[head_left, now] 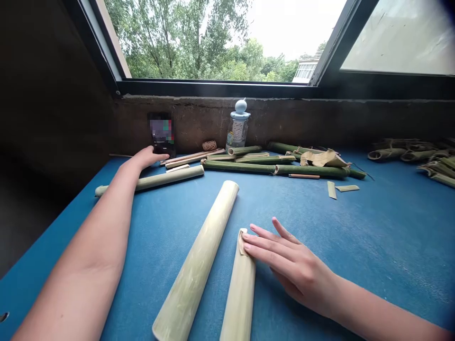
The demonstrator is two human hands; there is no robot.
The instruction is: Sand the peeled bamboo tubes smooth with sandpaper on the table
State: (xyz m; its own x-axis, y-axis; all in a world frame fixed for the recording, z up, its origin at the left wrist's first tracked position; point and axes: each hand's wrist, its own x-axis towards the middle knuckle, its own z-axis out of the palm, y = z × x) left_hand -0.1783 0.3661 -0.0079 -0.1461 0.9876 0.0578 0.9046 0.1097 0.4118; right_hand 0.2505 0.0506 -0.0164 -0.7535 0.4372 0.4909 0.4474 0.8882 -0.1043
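Note:
My right hand [291,260] lies with fingers stretched out and spread. Its fingertips rest on a small curled tan scrap [242,242], perhaps sandpaper or dry husk, at the far end of a pale bamboo piece [239,298]. To the left lies a longer, pale, scraped bamboo tube [199,258], apart from both hands. My left hand [147,157] reaches to the back left, at the lower part of a dark phone [161,135] leaning on the wall. Its thumb points right in front of the phone; the other fingers are partly hidden. A thin bamboo stick [170,177] passes under that forearm.
Along the wall stand a twine ball [209,145] and a lidded jar [237,130]. Green bamboo lengths [241,166] and a dry husk [325,158] lie beside them. Two strips [332,190] and more bamboo [419,154] are at right on the blue table [377,237].

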